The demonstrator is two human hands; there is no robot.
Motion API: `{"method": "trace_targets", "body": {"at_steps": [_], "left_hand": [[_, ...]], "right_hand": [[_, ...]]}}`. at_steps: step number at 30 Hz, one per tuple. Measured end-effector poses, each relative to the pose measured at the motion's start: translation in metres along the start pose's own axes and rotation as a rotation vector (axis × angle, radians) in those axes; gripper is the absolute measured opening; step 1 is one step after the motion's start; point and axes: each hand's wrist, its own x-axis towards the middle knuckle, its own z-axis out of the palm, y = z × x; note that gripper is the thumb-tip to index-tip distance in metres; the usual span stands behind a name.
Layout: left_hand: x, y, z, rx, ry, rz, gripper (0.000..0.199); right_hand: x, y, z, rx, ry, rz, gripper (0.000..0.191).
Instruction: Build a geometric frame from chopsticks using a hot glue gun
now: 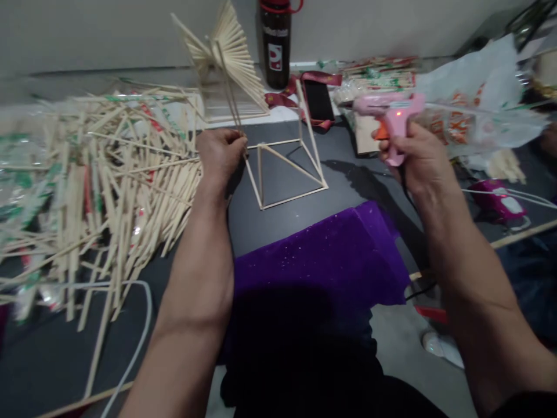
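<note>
Checking the head view, the only one. My left grip (221,154) has thumb and fingertips pressed together, pinching what looks like a thin stick (228,84); it rises from my fingertips, leaning left and away from me. My right grip (415,151) is wrapped around the handle of a pink glue gun (387,104), fingers near the orange trigger (382,130), small red light showing.

The stick frame (295,197) sits on the dark counter (248,229), between my hands, just right of the left one, which is clearly nearer. My pinch is at its far-left corner; can't tell if the stick's lower end touches it. Gun's long axis runs sideways, nozzle pointing left, well apart from that corner. Judgement: nozzle-to-pinched-corner is the relation that counts, the gap lying across the frame's far side.

Writing: bottle (274,43) has a white label with a red mark, maybe a letter; the line above is too blurred to read. Plastic bag (474,69) has orange-red lettering, crumpled, maybe an "X", no full word. Maroon lanyard (319,76): nothing legible. Wrappers in the stick pile (126,174) show red and green print, unreadable.
</note>
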Motion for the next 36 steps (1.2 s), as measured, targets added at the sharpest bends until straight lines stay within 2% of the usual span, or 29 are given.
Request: {"method": "trace_targets", "body": {"at_steps": [1,3,5,8,12,14,16,18,20,22,25,28,32,36], "left_hand": [[-0.001,0.003,-0.001,0.009,0.047,0.002,0.028],[-0.003,0.007,-0.002,0.02,0.049,0.032,0.024],[-0.004,0.011,-0.002,0.036,0.029,0.004,0.023],[-0.004,0.013,-0.001,0.037,0.015,0.004,0.023],[-0.006,0.014,-0.001,0.043,0.021,0.029,0.023],[-0.007,0.015,-0.002,0.052,0.016,0.023,0.024],[-0.008,0.016,-0.003,0.058,0.005,0.014,0.024],[-0.008,0.017,-0.003,0.059,0.0,0.014,0.025],[-0.008,0.017,-0.003,0.058,0.003,0.021,0.025],[-0.008,0.016,-0.003,0.061,0.013,0.023,0.023],[-0.009,0.015,-0.004,0.059,0.035,0.016,0.023],[-0.011,0.014,-0.004,0.038,0.053,0.019,0.025],[-0.013,0.012,-0.005,0.026,0.068,0.032,0.024],[-0.014,0.009,-0.005,0.002,0.091,0.02,0.024]], "right_hand": [[-0.002,-0.001,0.0,0.003,0.026,-0.018,0.037],[-0.007,-0.002,0.0,-0.005,0.022,-0.035,0.036],[-0.014,-0.004,0.003,-0.046,-0.023,0.001,0.035],[-0.029,-0.004,0.014,-0.154,-0.077,0.044,0.021],[-0.039,-0.007,0.03,-0.278,-0.148,-0.052,0.011],[-0.034,-0.014,0.034,-0.272,-0.119,-0.11,0.013],[-0.02,-0.021,0.036,-0.219,-0.026,-0.183,0.015],[0.001,-0.026,0.04,-0.144,0.089,-0.285,0.018],[0.026,-0.026,0.049,-0.089,0.143,-0.377,0.019],[0.049,-0.022,0.064,-0.13,0.079,-0.33,0.007],[0.074,-0.015,0.09,-0.301,-0.123,-0.147,0.019],[0.089,-0.018,0.112,-0.458,-0.25,-0.066,0.025],[0.106,-0.027,0.129,-0.565,-0.385,0.03,0.029],[0.122,-0.023,0.143,-0.597,-0.488,0.102,0.022]]}}
